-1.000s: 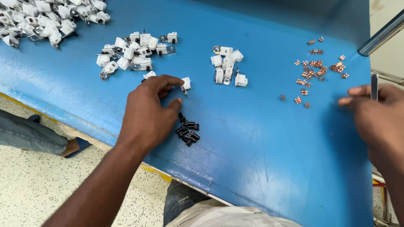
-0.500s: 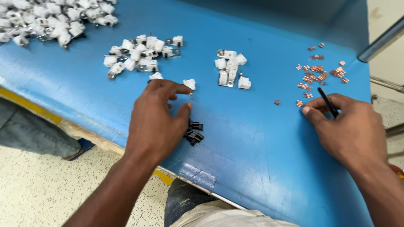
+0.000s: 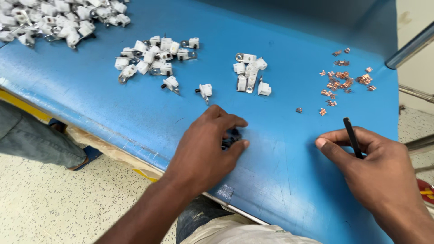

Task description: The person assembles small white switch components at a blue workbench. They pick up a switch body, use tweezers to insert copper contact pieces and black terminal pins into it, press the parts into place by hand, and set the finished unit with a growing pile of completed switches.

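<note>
Head view: the left hand is cupped over a small cluster of black clips on the blue table, fingertips pinched around them, though how many are actually grasped cannot be told. At three o'clock from it, the right hand is closed on a thin black tool, held like a pen. White plastic parts lie at twelve o'clock, copper bits at one. The clips are judged light, stiff and easily scattered; a fingertip pinch across the sides is best suited.
</note>
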`<state>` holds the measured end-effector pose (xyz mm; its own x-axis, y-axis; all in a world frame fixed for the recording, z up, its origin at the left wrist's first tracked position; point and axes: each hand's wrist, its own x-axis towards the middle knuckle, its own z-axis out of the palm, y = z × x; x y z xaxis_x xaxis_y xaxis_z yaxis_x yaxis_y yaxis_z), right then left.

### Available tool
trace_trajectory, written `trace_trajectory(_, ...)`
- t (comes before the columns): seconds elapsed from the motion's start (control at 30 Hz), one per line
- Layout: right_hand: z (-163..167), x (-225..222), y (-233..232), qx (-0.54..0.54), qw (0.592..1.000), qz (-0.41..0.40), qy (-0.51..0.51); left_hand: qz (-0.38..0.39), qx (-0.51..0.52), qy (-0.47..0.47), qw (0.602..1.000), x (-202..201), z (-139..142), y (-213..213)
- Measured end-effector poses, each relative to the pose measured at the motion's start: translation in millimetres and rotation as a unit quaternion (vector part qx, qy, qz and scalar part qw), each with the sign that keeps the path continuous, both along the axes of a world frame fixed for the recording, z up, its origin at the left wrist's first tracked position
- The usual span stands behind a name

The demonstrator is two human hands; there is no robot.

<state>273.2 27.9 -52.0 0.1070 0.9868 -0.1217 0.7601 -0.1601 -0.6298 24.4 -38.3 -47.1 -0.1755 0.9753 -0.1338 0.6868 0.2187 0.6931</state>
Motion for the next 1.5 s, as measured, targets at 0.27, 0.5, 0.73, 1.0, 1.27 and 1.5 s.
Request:
trace_trajectory(0.27, 2, 1, -2, -0.024, 0.996, -0.022, -0.079, -0.044, 0.211, 0.037, 0.976, 27, -30, -21)
trace_trajectory(0.5, 11, -8, -13, 0.082, 0.979, 0.096, -0.159, -0.09, 0.254, -0.124, 0.955, 55, -31, -5)
trace_trajectory(0.73, 7, -7, -17, 0.047, 0.971, 0.074, -0.224, -0.077, 0.183, -0.044, 0.979, 30, -18, -11)
trace_trajectory(1.0, 6, 2, -20, 0.02, 0.996, -0.065, 0.062, -0.065, 0.197, -0.093, 0.974, 44, 4, -4)
trace_trajectory(1.27, 16, 4, -29, 0.031, 0.991, 0.024, 0.125, 0.027, -0.064, -0.575, 0.815, 61, 24, 6)
trace_trajectory(1.5, 18, 2, -34, 0.043, 0.988, 0.089, 0.118, 0.039, -0.103, -0.627, 0.771, 51, 21, -11)
